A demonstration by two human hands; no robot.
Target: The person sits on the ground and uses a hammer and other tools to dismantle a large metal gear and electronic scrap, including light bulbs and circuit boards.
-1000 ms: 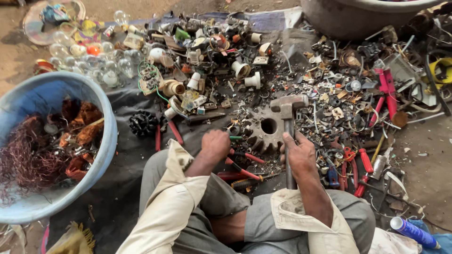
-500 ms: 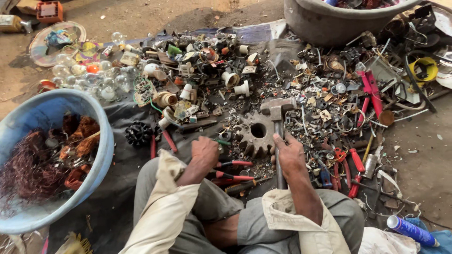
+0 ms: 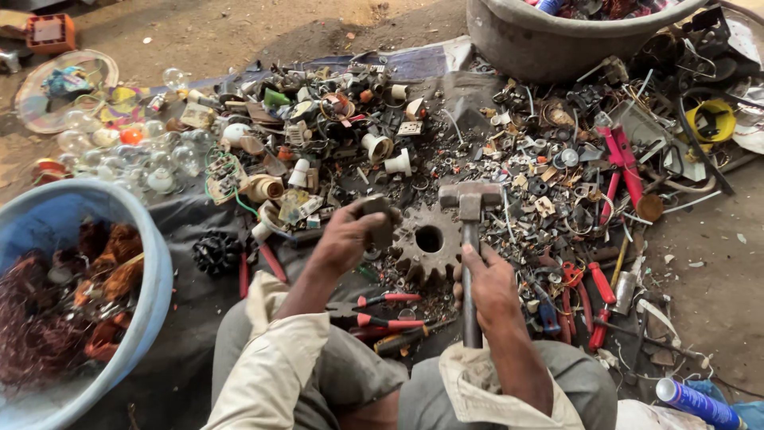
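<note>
Scrap-strewn ground; right hand (image 3: pixel 487 285) grips hammer (image 3: pixel 469 239), left hand (image 3: pixel 344 236) pinches dark scrap piece (image 3: pixel 379 222) beside gear (image 3: pixel 427 241).

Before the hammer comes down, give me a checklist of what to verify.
1. Right hand wrapped firmly round the hammer handle: ok.
2. Left hand holding the small dark part beside the gear wheel: ok.
3. Part seated on the gear wheel: not ok, held at its edge.
4. Left fingers out of the hammer's path: cannot tell.
5. Gear wheel lying flat: ok.
</note>
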